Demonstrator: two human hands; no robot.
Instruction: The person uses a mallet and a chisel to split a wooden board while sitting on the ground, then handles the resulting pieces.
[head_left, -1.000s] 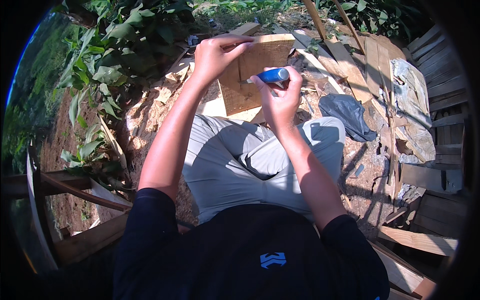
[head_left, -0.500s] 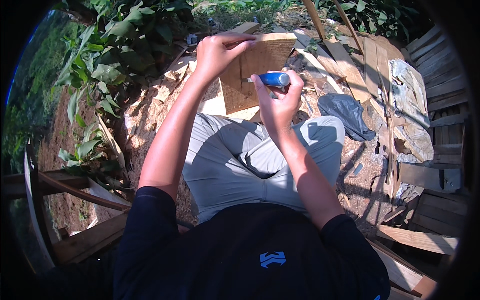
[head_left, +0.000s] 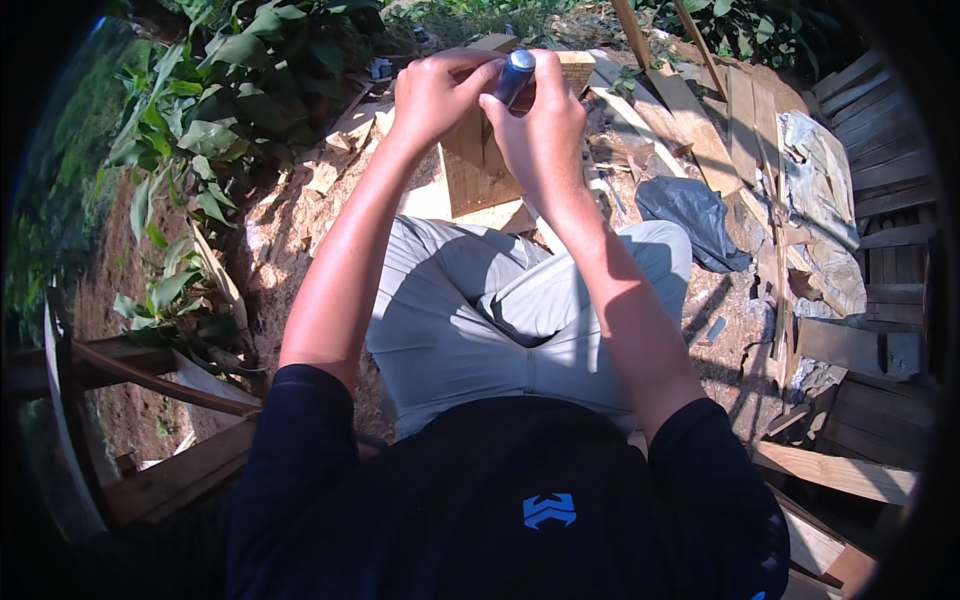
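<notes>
A brown wooden board (head_left: 475,180) stands tilted up in front of my crossed legs, its upper part largely covered by my hands. At its top edge my left hand (head_left: 435,95) is closed on the board, thumb reaching right. My right hand (head_left: 545,125) grips a chisel (head_left: 515,78) by its blue handle, beside the left thumb. The handle's metal-capped end points up toward me. The blade is hidden behind the hands and handle.
Wood chips and sawdust cover the ground around my legs (head_left: 450,330). Right of my knee lies a dark plastic bag (head_left: 690,222). Planks (head_left: 695,130) lie beyond it, and a slatted wooden wall (head_left: 895,180) stands far right. Leafy plants (head_left: 240,90) grow at the left.
My right hand has moved up and left with the chisel, close to my left hand. The handle has turned from lying sideways to pointing up. My left hand stays at the board's top.
</notes>
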